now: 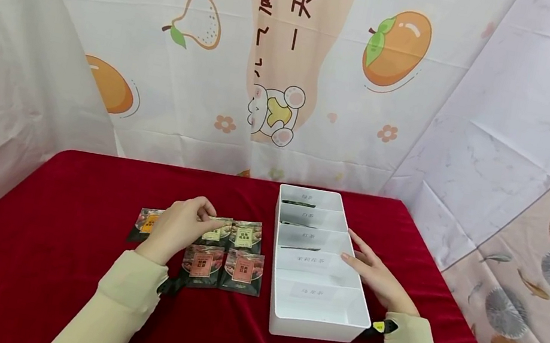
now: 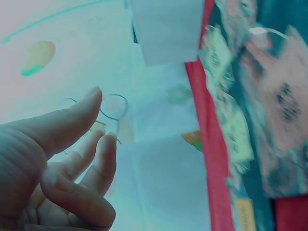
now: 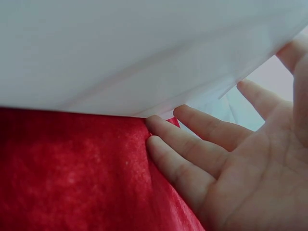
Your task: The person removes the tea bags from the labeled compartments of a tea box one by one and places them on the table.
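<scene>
My left hand [image 1: 182,224] hovers over the back row of small dark packets, its thumb and fingers apart with nothing between them in the left wrist view. Beneath its fingertips lies a green-labelled packet [image 1: 216,236], partly covered, with another green-labelled packet [image 1: 246,236] to its right. Two red-labelled packets [image 1: 243,272] lie side by side in the front row. An orange-labelled packet [image 1: 142,224] is partly hidden behind the hand. My right hand [image 1: 378,278] rests against the right side of a white divided box [image 1: 272,317], fingers extended along its wall and thumb at the rim.
Dark packets stand in the three rear compartments of the box, one edge [image 1: 300,248] showing in the third. Labels mark the dividers. A red cloth [image 1: 78,236] covers the table, and a printed curtain [image 1: 179,89] hangs behind it.
</scene>
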Demonstrator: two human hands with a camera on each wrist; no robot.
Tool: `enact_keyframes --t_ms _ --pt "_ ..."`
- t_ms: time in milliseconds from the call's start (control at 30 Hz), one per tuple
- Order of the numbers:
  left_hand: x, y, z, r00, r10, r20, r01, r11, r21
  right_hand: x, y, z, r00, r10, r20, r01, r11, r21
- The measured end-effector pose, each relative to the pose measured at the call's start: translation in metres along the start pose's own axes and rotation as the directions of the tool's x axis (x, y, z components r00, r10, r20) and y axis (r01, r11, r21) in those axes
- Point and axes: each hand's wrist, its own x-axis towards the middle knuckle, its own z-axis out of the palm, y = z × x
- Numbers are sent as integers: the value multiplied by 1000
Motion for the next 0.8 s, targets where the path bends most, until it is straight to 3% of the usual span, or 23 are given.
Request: enact_keyframes --t_ms 367,600,800 --pt "7 35 3 998 36 -44 -38 998 -55 0 -2 0 1000 6 -4 -6 1000 -12" --pt "12 56 20 993 113 -15 -114 991 -65 0 -2 -1 1000 8 -7 -8 1000 -15" --pt "14 68 38 990 137 11 -137 990 -46 -1 -1 0 1000 8 -7 -8 1000 -13"
